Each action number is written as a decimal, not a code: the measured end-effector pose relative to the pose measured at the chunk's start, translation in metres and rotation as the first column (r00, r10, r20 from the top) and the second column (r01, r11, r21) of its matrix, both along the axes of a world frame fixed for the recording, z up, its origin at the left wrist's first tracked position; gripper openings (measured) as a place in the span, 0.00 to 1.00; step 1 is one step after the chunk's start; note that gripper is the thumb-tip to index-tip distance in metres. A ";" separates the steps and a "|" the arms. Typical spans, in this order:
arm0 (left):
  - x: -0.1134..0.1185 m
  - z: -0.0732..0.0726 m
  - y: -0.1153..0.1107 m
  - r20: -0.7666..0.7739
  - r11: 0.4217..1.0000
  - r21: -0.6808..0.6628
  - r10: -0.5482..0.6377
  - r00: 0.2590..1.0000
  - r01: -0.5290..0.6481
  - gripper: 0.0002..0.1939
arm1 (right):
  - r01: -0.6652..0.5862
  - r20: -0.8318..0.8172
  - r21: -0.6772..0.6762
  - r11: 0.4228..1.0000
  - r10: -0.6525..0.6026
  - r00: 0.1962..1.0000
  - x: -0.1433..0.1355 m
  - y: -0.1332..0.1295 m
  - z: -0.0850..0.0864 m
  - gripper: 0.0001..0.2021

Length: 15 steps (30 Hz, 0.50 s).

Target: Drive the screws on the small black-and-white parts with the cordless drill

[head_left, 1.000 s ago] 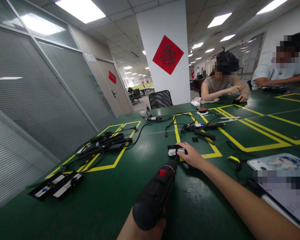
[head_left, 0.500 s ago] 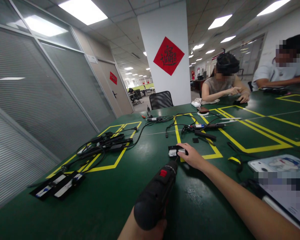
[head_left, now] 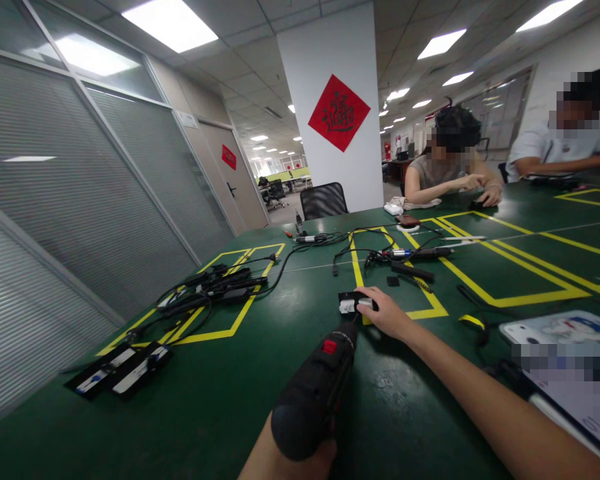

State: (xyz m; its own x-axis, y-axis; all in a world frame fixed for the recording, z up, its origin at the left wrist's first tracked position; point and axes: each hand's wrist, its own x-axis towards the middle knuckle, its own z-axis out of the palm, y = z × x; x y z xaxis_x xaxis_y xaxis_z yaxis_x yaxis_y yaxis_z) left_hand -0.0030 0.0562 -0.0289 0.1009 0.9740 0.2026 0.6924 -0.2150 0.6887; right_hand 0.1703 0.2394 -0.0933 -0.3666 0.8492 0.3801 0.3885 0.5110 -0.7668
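My left hand point(head_left: 324, 456) is closed around the handle of a black power drill point(head_left: 313, 393) with a red switch on top. Most of that hand is hidden behind the drill body. The chuck points away from me, and its thin bit reaches the near edge of a small black part with white blocks point(head_left: 348, 306). Whether the bit touches it I cannot tell. My right hand point(head_left: 387, 315) grips this part from its right side, thumb in front and fingers over the top, low at the table.
Black cables and flat black-and-white pieces point(head_left: 139, 370) lie on the green table point(head_left: 205, 413) at left. A pen-like tool point(head_left: 420, 253) and small black pieces point(head_left: 393, 281) lie beyond my right hand. A phone point(head_left: 563, 330) is at right. Two people sit across the table.
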 end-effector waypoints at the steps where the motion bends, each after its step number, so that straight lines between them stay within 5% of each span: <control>1: -0.001 -0.001 -0.001 0.004 0.999 -0.039 0.001 1.000 -0.001 0.36 | 0.002 0.000 -0.001 1.000 -0.002 1.000 0.000 0.000 0.000 0.19; 7: -0.005 -0.005 -0.003 0.005 0.988 -0.150 0.033 0.999 -0.032 0.39 | 0.001 0.005 -0.016 1.000 -0.001 1.000 0.000 -0.001 0.001 0.19; 15: 0.008 0.008 -0.002 -0.226 0.979 0.202 0.020 0.974 0.027 0.31 | 0.000 -0.001 -0.013 1.000 0.000 1.000 0.001 -0.001 0.002 0.20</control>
